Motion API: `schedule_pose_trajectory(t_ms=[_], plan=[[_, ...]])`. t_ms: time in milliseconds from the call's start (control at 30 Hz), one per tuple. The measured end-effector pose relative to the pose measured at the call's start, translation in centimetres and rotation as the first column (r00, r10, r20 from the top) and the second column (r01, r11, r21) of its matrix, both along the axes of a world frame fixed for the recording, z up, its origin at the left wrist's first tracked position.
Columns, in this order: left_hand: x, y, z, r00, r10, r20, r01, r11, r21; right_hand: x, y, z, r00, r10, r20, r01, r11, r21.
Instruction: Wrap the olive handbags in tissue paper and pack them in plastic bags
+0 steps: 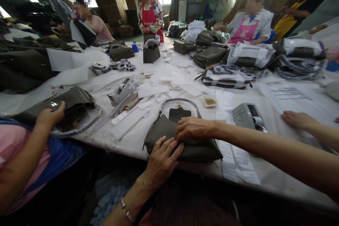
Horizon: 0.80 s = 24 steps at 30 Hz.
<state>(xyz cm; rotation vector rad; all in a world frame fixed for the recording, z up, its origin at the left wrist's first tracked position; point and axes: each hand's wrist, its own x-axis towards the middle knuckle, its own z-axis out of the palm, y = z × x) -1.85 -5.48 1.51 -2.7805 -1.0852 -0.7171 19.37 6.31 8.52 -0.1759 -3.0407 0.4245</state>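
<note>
A dark olive handbag [194, 152] lies in front of me at the table's near edge, its wrapped handle [182, 100] arched behind it. A dark flap [179, 114] with a small gold-coloured fitting stands up at its top. My left hand [163, 160], with a bracelet at the wrist, rests on the front of the bag, fingers stretched out and lying against it. Across the bag's upper side reaches my right hand [195, 128], its fingers bent and pressed together near the top opening. Whatever those fingertips pinch is hidden beneath them.
Right of the bag are a grey tape dispenser [249, 116], white strips and a small dish [209, 101]. Another tape dispenser [126, 90] and paper pieces lie to the left. A co-worker's hand [51, 116] holds another bag; another person's hand [299, 119] rests at right. Wrapped bags [225, 77] stand farther back.
</note>
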Motion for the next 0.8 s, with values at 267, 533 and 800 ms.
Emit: schedule_pose_trajectory(t_ms=[267, 533, 800], plan=[[0.7, 0.5, -0.6, 0.996, 0.078, 0.05, -0.079, 0.997, 0.003, 2.3, -6.8, 0.8, 0.819, -0.544, -0.181, 0.551, 0.834, -0.012], [2.1, 1.7, 0.1, 0.998, 0.063, 0.008, -0.061, 0.982, -0.179, 2.8, -8.1, -4.7, 0.736, -0.675, -0.052, 0.677, 0.731, 0.086], [2.7, 5.0, 5.4, 0.939, 0.312, -0.144, -0.343, 0.882, -0.324, 3.0, -7.3, -3.5, 0.745, -0.655, -0.124, 0.653, 0.755, -0.063]])
